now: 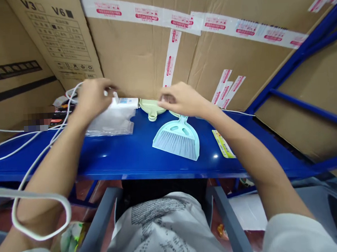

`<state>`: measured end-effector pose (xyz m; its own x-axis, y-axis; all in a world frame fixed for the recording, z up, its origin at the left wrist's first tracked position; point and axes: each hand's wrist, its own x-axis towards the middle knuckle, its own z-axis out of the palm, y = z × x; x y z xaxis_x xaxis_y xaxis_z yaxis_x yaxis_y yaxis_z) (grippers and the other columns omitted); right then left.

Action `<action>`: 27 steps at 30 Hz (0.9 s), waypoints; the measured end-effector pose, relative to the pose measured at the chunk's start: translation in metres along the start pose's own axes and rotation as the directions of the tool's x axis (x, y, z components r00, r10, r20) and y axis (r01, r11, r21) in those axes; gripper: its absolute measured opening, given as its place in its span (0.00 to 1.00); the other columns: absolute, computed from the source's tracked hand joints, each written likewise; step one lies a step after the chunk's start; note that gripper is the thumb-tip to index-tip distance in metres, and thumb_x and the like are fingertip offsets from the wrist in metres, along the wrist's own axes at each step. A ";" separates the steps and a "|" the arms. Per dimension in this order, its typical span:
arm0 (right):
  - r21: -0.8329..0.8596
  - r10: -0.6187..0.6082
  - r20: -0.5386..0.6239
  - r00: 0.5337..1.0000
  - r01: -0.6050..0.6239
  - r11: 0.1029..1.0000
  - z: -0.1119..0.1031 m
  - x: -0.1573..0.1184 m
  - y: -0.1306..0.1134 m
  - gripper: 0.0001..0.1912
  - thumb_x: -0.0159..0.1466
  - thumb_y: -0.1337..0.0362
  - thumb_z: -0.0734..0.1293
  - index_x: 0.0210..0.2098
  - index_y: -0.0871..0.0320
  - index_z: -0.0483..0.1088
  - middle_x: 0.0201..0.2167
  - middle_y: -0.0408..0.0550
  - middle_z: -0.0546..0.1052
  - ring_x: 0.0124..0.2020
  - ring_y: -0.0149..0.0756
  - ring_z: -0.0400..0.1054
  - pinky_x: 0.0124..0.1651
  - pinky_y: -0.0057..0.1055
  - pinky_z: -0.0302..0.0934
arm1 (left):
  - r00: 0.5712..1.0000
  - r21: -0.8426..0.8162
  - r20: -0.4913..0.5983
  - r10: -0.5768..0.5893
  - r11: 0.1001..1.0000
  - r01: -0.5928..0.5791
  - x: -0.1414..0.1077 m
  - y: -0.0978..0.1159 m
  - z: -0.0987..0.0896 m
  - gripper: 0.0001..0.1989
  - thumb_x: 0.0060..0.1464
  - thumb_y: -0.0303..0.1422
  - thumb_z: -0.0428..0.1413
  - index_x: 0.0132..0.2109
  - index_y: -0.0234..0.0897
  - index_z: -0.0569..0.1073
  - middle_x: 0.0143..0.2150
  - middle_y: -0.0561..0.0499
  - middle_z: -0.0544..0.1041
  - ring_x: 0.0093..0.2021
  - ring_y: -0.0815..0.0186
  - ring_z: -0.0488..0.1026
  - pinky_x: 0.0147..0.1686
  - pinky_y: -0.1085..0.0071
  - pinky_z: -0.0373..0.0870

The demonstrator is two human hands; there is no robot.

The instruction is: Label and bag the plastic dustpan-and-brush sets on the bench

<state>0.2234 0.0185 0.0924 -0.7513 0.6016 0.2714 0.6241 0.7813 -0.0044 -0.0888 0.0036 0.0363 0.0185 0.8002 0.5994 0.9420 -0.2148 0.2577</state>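
My left hand (95, 98) hovers above clear plastic bags (112, 122) and a white packet (127, 103) at the back of the blue table. Motion smears its bent fingers, so its grip is unclear. My right hand (181, 99) is curled, thumb close to the fingers, above a pale green dustpan (151, 107); anything in it is hidden. Just in front of that hand lies a light blue dustpan (196, 141) with a grey-bristled brush (176, 142) nested in it. The right hand partly covers the handle end, and I cannot tell whether it touches it.
A white cable (42, 189) loops across the left side and over my left forearm. A yellow-green card (223, 143) lies by my right forearm. Cardboard (136, 56) walls the back. A blue metal frame (309, 113) stands at the right, and chair armrests (104, 223) flank me.
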 end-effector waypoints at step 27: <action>-0.212 0.322 0.019 0.946 -0.311 0.926 0.087 -0.101 -0.016 0.23 0.79 0.50 0.56 0.58 0.53 0.77 0.56 0.64 0.71 0.55 0.56 0.69 0.43 0.42 0.69 | 0.777 -0.761 0.529 0.340 0.596 0.257 -0.051 0.085 0.107 0.21 0.59 0.33 0.61 0.58 0.37 0.73 0.56 0.40 0.78 0.31 0.67 0.79 0.23 0.73 0.76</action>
<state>0.2703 -0.0402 -0.0189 -0.5140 0.8244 0.2368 0.8575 0.5013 0.1159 0.0258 0.0043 -0.0533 0.5124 0.8451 0.1526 0.3116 -0.3485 0.8840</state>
